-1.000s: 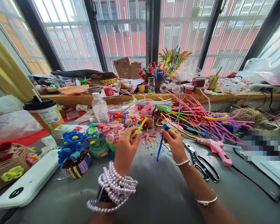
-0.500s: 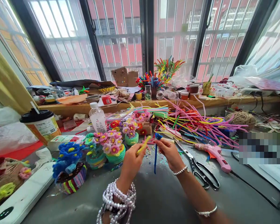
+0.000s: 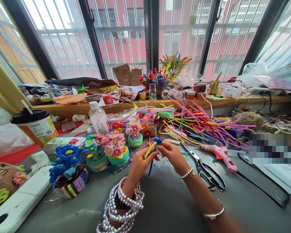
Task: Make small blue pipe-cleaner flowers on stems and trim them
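Observation:
My left hand (image 3: pixel 141 163) pinches a short yellow pipe cleaner (image 3: pixel 150 149) that points up and to the right. My right hand (image 3: pixel 172 155) pinches a blue pipe cleaner (image 3: pixel 152 159) near its curled top end, and its straight stem hangs down towards the grey table (image 3: pixel 167 204). The two hands are close together, and the yellow piece meets the blue curl between the fingertips. Just left of my hands stand small pots of pink pipe-cleaner flowers (image 3: pixel 113 147). A blue flower pot (image 3: pixel 68 168) stands further left.
Black-handled scissors (image 3: pixel 203 168) and a pink glue gun (image 3: pixel 220 153) lie right of my hands. A heap of coloured pipe cleaners (image 3: pixel 203 124) spreads behind them, with a ball of twine (image 3: pixel 248 119). A plastic bottle (image 3: pixel 98 117) and a lidded cup (image 3: pixel 35 124) stand at left.
Both hands have drawn together. The yellow piece in my left hand has come across to the curled top of the blue pipe cleaner, which now sits further left and tilts.

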The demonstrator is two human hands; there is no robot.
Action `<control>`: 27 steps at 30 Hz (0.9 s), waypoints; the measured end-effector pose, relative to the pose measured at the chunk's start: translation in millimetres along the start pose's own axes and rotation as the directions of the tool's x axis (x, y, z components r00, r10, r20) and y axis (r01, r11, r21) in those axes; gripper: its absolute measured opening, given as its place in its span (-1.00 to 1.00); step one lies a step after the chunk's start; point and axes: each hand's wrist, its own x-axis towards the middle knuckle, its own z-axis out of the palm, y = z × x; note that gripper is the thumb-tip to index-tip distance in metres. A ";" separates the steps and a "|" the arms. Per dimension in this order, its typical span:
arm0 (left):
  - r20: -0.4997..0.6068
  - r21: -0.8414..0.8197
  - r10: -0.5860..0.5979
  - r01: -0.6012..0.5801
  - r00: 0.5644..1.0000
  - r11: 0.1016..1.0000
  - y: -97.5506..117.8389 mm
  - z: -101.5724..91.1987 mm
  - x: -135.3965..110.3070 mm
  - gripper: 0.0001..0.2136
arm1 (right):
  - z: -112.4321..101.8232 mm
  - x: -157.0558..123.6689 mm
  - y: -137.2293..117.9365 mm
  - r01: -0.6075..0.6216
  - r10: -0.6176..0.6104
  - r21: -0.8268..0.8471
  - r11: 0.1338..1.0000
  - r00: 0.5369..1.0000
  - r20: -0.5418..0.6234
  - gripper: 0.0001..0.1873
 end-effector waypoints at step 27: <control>-0.082 -0.336 -0.245 0.204 0.966 0.919 -11.0 1.5 15.9 -0.68 | -33.7 -23.4 4.5 -0.267 0.335 -0.952 0.151 0.920 -0.204 -0.78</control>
